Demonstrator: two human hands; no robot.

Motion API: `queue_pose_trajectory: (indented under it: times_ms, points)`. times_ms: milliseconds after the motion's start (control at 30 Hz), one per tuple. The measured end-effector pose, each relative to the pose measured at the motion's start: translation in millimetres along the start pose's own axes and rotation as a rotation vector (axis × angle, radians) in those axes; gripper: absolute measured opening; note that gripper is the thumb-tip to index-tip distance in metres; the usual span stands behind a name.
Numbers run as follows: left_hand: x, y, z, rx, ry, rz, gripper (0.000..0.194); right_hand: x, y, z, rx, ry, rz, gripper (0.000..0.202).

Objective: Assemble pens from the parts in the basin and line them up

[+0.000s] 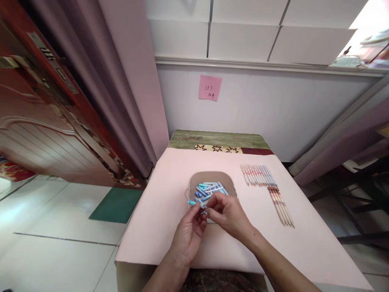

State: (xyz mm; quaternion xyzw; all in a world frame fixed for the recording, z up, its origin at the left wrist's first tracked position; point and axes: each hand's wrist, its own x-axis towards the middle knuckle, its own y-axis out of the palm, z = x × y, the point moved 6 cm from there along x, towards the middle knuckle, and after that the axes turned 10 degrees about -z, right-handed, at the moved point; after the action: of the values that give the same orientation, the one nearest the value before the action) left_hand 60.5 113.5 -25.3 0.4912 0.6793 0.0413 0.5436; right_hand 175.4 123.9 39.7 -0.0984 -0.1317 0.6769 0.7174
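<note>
My left hand [189,233] is closed round a short turquoise pen barrel [193,202], held tilted above the near left part of a beige tray [194,179]. The thumb and fingertips of my right hand [231,215] are pinched together at the barrel's near end. A small shiny bit shows between the two hands, too small and covered to name. In the tray lies a loose heap of blue and turquoise pen parts [209,187]. One thin white refill [216,189] rests across the top of the heap.
Right of the tray, a row of pens [257,175] lies side by side on the pink-covered table [158,211]. A second bundle of pens [281,207] lies nearer me. A pink note [210,87] sticks to the wall behind. A red door [45,121] stands at left.
</note>
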Motion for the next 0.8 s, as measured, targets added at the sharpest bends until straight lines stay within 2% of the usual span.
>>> queue_pose_trajectory:
  times_ms: [167, 333, 433, 533, 600, 667, 733, 800]
  points:
    - [-2.6, -0.5, 6.9, 0.028, 0.032, 0.014, 0.008, -0.7, -6.4, 5.8, -0.185, -0.093, -0.055, 0.008]
    - [-4.6, -2.0, 11.7, 0.049, 0.024, -0.007, 0.009, -4.7, -7.5, 9.7, -0.238, -0.153, -0.029, 0.01]
    - [-6.2, -0.6, 16.6, 0.065, -0.05, -0.017, 0.007, -3.0, -8.3, 2.7, -0.156, -0.078, -0.004, 0.002]
    - [-9.0, 4.4, 16.1, 0.062, -0.13, 0.016, 0.007, 5.1, -14.3, -10.6, 0.054, 0.055, 0.05, 0.016]
    - [-10.1, 7.3, 7.9, 0.023, -0.131, 0.041, 0.006, 14.1, -28.3, -18.9, 0.175, 0.113, 0.026, 0.027]
    - [-9.9, 7.4, -5.5, -0.051, -0.091, 0.036, 0.006, 24.3, -52.7, -26.7, 0.158, 0.12, -0.11, 0.033]
    - [-9.0, 5.5, -17.6, -0.121, -0.069, 0.008, 0.01, 31.5, -76.7, -31.2, -0.037, 0.069, -0.247, 0.03]
    - [-8.1, 4.0, -24.6, -0.155, -0.079, -0.011, 0.013, 35.6, -90.4, -31.6, -0.342, -0.021, -0.322, 0.022]
